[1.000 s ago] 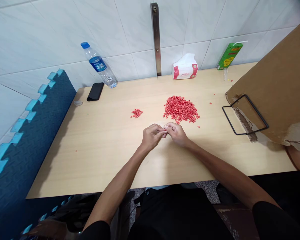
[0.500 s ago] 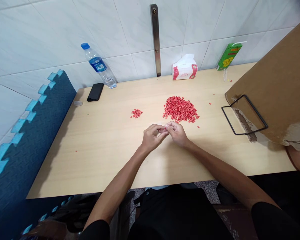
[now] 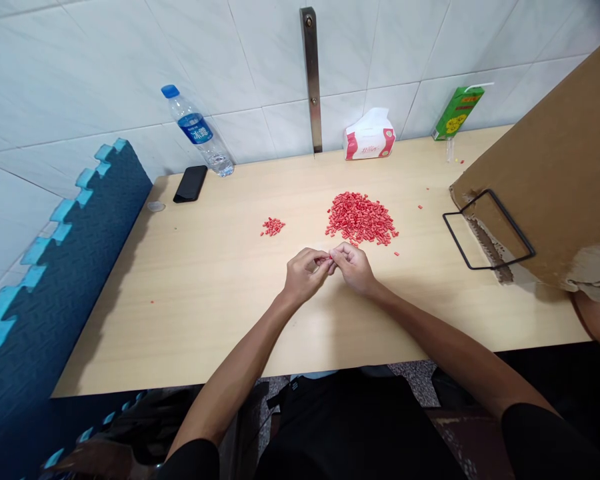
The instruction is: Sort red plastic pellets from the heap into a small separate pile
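Note:
My left hand point(image 3: 305, 272) and my right hand point(image 3: 353, 267) meet at the fingertips over the wooden table point(image 3: 220, 287). Both are closed in a pinch around a small red piece point(image 3: 331, 257), mostly covered by the fingers. Just beyond my right hand lies a large pile of small red pieces point(image 3: 361, 219). A much smaller pile of red pieces point(image 3: 273, 227) sits to the left, beyond my left hand.
Along the wall are a black phone point(image 3: 191, 184), a water bottle point(image 3: 200, 133), a tissue pack point(image 3: 370, 141) and a green drink carton point(image 3: 457, 115). Cardboard point(image 3: 545, 167) with a black wire frame point(image 3: 517, 230) stands right; blue foam mat point(image 3: 80, 267) borders the left.
The fingertips of my left hand have shifted slightly around the red piece. Both hands stay in nearly the same place, and the piles look unchanged.

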